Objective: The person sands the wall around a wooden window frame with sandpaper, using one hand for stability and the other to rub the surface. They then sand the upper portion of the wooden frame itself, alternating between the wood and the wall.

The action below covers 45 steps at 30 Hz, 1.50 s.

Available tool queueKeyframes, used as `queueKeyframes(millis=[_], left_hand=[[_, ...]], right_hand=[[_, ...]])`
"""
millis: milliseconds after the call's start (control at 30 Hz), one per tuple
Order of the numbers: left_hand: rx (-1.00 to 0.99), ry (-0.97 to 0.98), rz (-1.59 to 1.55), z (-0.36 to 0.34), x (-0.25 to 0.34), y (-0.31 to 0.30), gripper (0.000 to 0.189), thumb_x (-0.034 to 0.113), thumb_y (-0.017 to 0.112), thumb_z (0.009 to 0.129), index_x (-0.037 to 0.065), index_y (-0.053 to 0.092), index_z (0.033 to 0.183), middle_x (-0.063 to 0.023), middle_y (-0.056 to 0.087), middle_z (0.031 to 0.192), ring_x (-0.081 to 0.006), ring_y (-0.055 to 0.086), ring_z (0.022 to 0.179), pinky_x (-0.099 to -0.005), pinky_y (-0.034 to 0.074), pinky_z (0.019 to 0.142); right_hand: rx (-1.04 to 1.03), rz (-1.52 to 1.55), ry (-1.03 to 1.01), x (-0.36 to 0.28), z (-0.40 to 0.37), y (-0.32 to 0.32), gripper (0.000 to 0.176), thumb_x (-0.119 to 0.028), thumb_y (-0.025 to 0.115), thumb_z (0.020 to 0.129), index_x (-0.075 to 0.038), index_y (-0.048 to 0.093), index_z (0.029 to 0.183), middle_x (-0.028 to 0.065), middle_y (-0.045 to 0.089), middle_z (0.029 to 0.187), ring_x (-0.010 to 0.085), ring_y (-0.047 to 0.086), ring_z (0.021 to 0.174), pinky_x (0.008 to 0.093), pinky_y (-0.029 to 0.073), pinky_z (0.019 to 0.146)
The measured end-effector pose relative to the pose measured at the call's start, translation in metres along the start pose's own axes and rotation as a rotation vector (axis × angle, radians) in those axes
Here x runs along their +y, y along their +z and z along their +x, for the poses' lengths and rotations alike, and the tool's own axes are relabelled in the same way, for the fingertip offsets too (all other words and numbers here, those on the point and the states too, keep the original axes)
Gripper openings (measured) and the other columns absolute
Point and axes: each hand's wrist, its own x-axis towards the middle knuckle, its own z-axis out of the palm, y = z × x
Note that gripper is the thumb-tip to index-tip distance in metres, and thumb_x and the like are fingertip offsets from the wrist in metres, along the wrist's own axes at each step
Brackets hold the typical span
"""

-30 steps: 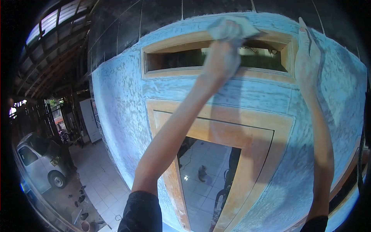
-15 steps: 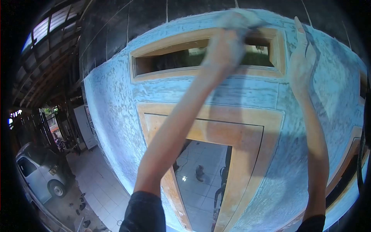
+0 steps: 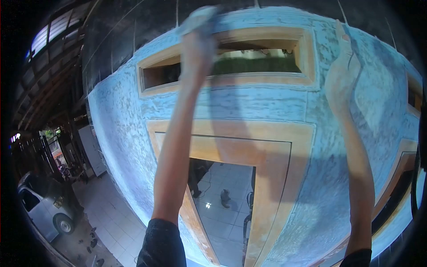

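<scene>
My left hand [image 3: 196, 55] is raised to the top edge of the blue wall, above the left part of the narrow vent opening. It is closed around a flat, pale pad [image 3: 200, 20] pressed along the blue strip over the wooden frame [image 3: 231, 34]; motion smears both, so the pad's exact kind cannot be told. My right hand [image 3: 343, 71] rests with fingers stretched upward against the patchy blue wall [image 3: 378, 93], just right of the vent frame. Nothing shows in it.
Below the vent stands a wooden door frame [image 3: 271, 178] around an opening onto a tiled floor, with a cat [image 3: 225, 199] on it. A dark boarded surface [image 3: 147, 26] rises above the wall. A parked vehicle [image 3: 46, 204] and several shoes are at lower left.
My left hand has swept the pad leftward along the top strip, from the vent's right end toward its left. My right hand stays against the wall; the view has shifted slightly.
</scene>
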Motion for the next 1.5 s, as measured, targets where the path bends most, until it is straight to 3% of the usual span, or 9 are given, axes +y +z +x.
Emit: queueKeyframes(millis=[233, 633, 767, 900, 933, 1033, 1233, 1300, 1500], left_hand=[[0.118, 0.031, -0.006, -0.008, 0.097, 0.134, 0.026, 0.0, 0.052, 0.084, 0.001, 0.065, 0.106, -0.0235, 0.067, 0.099, -0.0454, 0.062, 0.098, -0.0496, 0.051, 0.086], [0.023, -0.286, -0.092, -0.018, 0.022, 0.027, 0.031, -0.007, 0.045, 0.087, -0.003, 0.067, 0.108, -0.0242, 0.068, 0.105, -0.0368, 0.066, 0.095, -0.0436, 0.051, 0.083], [0.188, 0.287, -0.011, -0.019, 0.098, 0.133, 0.032, 0.003, 0.061, 0.076, 0.0, 0.068, 0.108, -0.0261, 0.064, 0.116, -0.0483, 0.057, 0.113, -0.0489, 0.041, 0.107], [-0.195, -0.149, 0.023, -0.023, 0.059, 0.048, 0.046, -0.005, 0.056, 0.074, 0.001, 0.067, 0.119, -0.0223, 0.062, 0.12, -0.0405, 0.059, 0.114, -0.0475, 0.048, 0.096], [0.003, 0.136, 0.03, -0.019, 0.028, 0.026, 0.045, -0.008, 0.052, 0.077, 0.002, 0.067, 0.118, -0.0205, 0.065, 0.112, -0.0369, 0.062, 0.109, -0.0458, 0.05, 0.09], [0.272, -0.095, 0.031, -0.031, -0.019, -0.031, 0.038, -0.009, 0.048, 0.085, 0.002, 0.069, 0.114, -0.0186, 0.068, 0.106, -0.0366, 0.064, 0.101, -0.043, 0.05, 0.09], [0.176, 0.27, 0.279, -0.039, 0.041, 0.061, 0.042, -0.004, 0.056, 0.078, 0.004, 0.066, 0.117, -0.0219, 0.066, 0.11, -0.0423, 0.062, 0.108, -0.051, 0.05, 0.092], [-0.088, 0.048, 0.11, -0.029, 0.034, 0.02, 0.046, -0.004, 0.056, 0.082, 0.006, 0.065, 0.125, -0.0222, 0.067, 0.112, -0.0402, 0.065, 0.103, -0.0492, 0.053, 0.087], [-0.072, -0.084, 0.293, -0.031, 0.029, 0.006, 0.028, -0.005, 0.055, 0.089, 0.0, 0.068, 0.114, -0.0196, 0.069, 0.11, -0.0388, 0.065, 0.103, -0.0415, 0.052, 0.092]], right_hand=[[-0.005, -0.025, 0.178, 0.0, -0.002, 0.0, 0.052, -0.039, 0.043, 0.108, 0.0, 0.058, 0.139, 0.0136, 0.068, 0.118, 0.0172, 0.057, 0.101, 0.0301, 0.042, 0.095], [-0.009, -0.063, 0.362, 0.025, -0.002, -0.015, 0.056, -0.04, 0.041, 0.108, 0.005, 0.055, 0.137, 0.0159, 0.067, 0.114, 0.0174, 0.055, 0.098, 0.0287, 0.04, 0.096], [-0.047, -0.075, 0.307, 0.034, -0.001, -0.022, 0.055, -0.038, 0.04, 0.108, 0.008, 0.054, 0.136, 0.0174, 0.066, 0.115, 0.0193, 0.055, 0.102, 0.0296, 0.039, 0.098], [-0.062, -0.111, 0.249, 0.041, 0.0, -0.025, 0.055, -0.036, 0.039, 0.108, 0.011, 0.053, 0.135, 0.019, 0.065, 0.117, 0.0212, 0.055, 0.106, 0.0305, 0.038, 0.101], [-0.065, -0.123, 0.242, 0.041, 0.0, -0.026, 0.055, -0.035, 0.039, 0.108, 0.011, 0.052, 0.135, 0.0194, 0.065, 0.117, 0.0217, 0.055, 0.107, 0.0308, 0.038, 0.101], [-0.074, -0.154, 0.207, 0.043, 0.001, -0.027, 0.055, -0.034, 0.038, 0.108, 0.013, 0.052, 0.134, 0.0206, 0.064, 0.118, 0.0231, 0.055, 0.11, 0.0314, 0.037, 0.103], [-0.079, -0.185, 0.116, 0.031, -0.002, -0.019, 0.055, -0.032, 0.037, 0.108, 0.016, 0.05, 0.132, 0.0226, 0.063, 0.12, 0.0255, 0.055, 0.115, 0.0326, 0.036, 0.106], [0.082, -0.074, 0.092, 0.003, -0.009, -0.003, 0.06, -0.039, 0.04, 0.108, 0.015, 0.057, 0.124, 0.0075, 0.055, 0.075, 0.0179, 0.045, 0.074, 0.0329, 0.042, 0.076], [0.088, -0.151, -0.058, 0.015, -0.012, -0.015, 0.058, -0.039, 0.042, 0.108, 0.016, 0.058, 0.122, 0.0034, 0.046, 0.069, 0.0164, 0.041, 0.069, 0.0338, 0.04, 0.07]])
